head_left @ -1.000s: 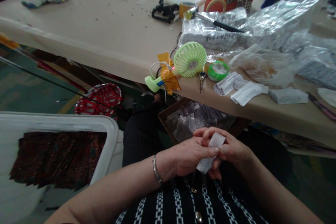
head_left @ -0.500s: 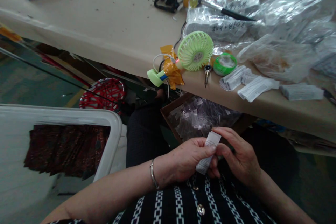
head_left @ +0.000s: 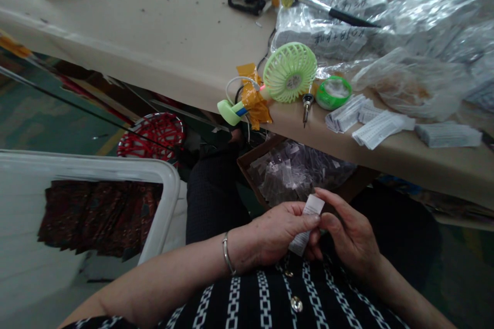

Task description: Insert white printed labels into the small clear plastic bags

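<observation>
Over my lap, my left hand (head_left: 280,231) pinches a small white printed paper label (head_left: 306,223) between thumb and fingers. My right hand (head_left: 349,234) is curled against the label's right side, its fingertips touching the top edge. Just beyond both hands a brown cardboard box (head_left: 247,162) holding several small clear bags sits under the table edge. A metal bangle is on my left wrist.
A tan table (head_left: 154,36) carries a green mini fan (head_left: 289,72), a green tape roll (head_left: 334,92), stacks of white labels (head_left: 370,126) and clear plastic bags (head_left: 417,25). A white bin (head_left: 162,180) with dark red cloth stands at the left, a red wire basket (head_left: 152,136) behind it.
The right hand's fingers slid off the label's front to its right edge. The view shifted slightly, so the table sits a little higher and to the right.
</observation>
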Available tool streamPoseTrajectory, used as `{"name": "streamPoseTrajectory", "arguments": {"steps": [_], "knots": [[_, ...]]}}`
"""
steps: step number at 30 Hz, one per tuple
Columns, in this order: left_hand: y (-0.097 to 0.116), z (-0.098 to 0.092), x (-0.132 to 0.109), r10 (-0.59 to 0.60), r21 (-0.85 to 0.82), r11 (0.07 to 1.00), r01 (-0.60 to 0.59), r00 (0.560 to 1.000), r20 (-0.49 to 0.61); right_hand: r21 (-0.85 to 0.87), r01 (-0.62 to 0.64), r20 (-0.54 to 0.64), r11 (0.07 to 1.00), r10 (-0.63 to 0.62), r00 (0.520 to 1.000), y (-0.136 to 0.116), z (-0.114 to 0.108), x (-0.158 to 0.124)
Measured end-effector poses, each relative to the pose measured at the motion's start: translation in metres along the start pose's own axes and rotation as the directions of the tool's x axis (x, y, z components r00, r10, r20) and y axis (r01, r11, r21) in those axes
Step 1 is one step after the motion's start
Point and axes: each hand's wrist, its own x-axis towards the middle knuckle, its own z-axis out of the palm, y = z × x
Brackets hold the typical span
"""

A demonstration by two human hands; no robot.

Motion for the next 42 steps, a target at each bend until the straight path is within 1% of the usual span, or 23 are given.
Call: {"name": "streamPoseTrajectory", "arguments": {"steps": [2,5,8,11,15,17,19,20,22,23,25,27,29,31,34,38,40,42], "knots": [[0.001,0.0,0.0,0.01,0.012,1.0,-0.01,1.0,-0.006,0.093,-0.101,-0.004,0.991,0.101,0.995,-0.001,0.0,0.001],[0.002,0.002,0.0,0.055,0.042,0.998,-0.053,0.998,-0.038,0.234,-0.222,0.023,0.947,0.223,0.975,-0.006,0.001,0.007],[0.003,0.004,-0.001,0.11,0.072,0.992,-0.105,0.992,-0.068,0.259,-0.304,0.072,0.917,0.296,0.953,-0.013,0.001,0.016],[0.005,0.005,-0.002,0.123,0.122,0.986,-0.112,0.989,-0.084,0.235,-0.327,0.068,0.915,0.321,0.945,-0.017,0.003,0.024],[0.009,0.002,-0.004,0.096,0.312,0.948,-0.07,0.993,-0.068,0.307,-0.363,0.084,0.88,0.355,0.931,-0.018,0.007,0.027],[0.011,0.001,-0.005,0.082,0.307,0.95,-0.057,0.994,-0.072,0.324,-0.379,0.101,0.867,0.367,0.925,-0.018,0.008,0.026],[0.013,0.001,-0.004,0.076,0.218,0.974,-0.056,0.994,-0.083,0.278,-0.341,0.085,0.898,0.33,0.94,-0.017,0.007,0.024],[0.014,0.002,-0.003,0.08,0.176,0.982,-0.065,0.993,-0.083,0.226,-0.28,0.058,0.933,0.274,0.96,-0.015,0.006,0.024],[0.014,0.002,-0.002,0.095,0.122,0.989,-0.086,0.992,-0.077,0.064,-0.097,0.008,0.993,0.097,0.995,-0.013,0.004,0.025],[0.015,0.002,-0.001,0.101,0.116,0.989,-0.091,0.992,-0.077,-0.027,0.006,0.002,1.0,-0.006,1.0,-0.011,0.003,0.026],[0.015,0.001,0.0,0.099,0.128,0.988,-0.087,0.991,-0.086,-0.168,0.17,0.035,0.971,-0.166,0.985,-0.008,0.001,0.028],[0.014,0.001,0.001,0.091,0.145,0.987,-0.075,0.99,-0.104,-0.234,0.243,0.077,0.941,-0.231,0.97,-0.007,0.0,0.03],[0.014,0.0,0.002,0.091,0.156,0.985,-0.073,0.989,-0.115,-0.254,0.264,0.104,0.93,-0.245,0.964,-0.006,0.001,0.031],[0.013,0.0,0.002,0.086,0.155,0.986,-0.065,0.988,-0.129,-0.256,0.258,0.116,0.932,-0.235,0.965,-0.006,0.002,0.031],[0.012,0.0,0.002,0.075,0.151,0.987,-0.053,0.986,-0.147,-0.246,0.246,0.114,0.937,-0.224,0.968,-0.006,0.003,0.03],[0.011,0.0,0.003,0.088,0.15,0.987,-0.065,0.984,-0.153,-0.227,0.228,0.113,0.947,-0.207,0.972,-0.005,0.005,0.028],[0.01,-0.001,0.003,0.099,0.15,0.986,-0.077,0.984,-0.151,-0.206,0.206,0.105,0.957,-0.188,0.977,-0.006,0.005,0.028],[0.01,-0.002,0.003,0.121,0.154,0.983,-0.1,0.984,-0.134,-0.15,0.135,0.075,0.979,-0.125,0.989,-0.007,0.005,0.029]]}}
